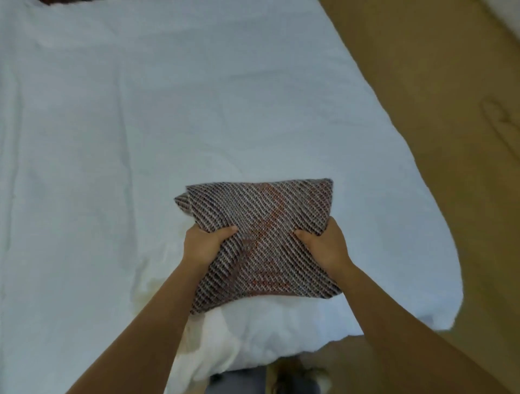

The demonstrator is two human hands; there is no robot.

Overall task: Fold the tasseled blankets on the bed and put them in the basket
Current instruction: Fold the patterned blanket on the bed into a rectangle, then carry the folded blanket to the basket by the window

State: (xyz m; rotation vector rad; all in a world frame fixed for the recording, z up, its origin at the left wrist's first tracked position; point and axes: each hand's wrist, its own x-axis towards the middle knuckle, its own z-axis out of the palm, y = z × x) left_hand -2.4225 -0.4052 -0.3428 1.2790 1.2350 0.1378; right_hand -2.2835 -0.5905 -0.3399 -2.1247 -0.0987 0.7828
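Observation:
A folded blanket (264, 225), woven in dark and pale diagonal stripes with faint orange patches, is held just over the near corner of the white bed (112, 140). My left hand (205, 244) grips its left edge, thumb on top. My right hand (323, 244) grips its right edge the same way. No tassels show on the folded bundle. The basket is out of view.
The tan floor (436, 126) runs along the bed's right side and in front of it. A dark reddish scrap of fabric (53, 2) peeks in at the top left edge of the bed. My feet and trouser legs (281, 379) show below the bed corner.

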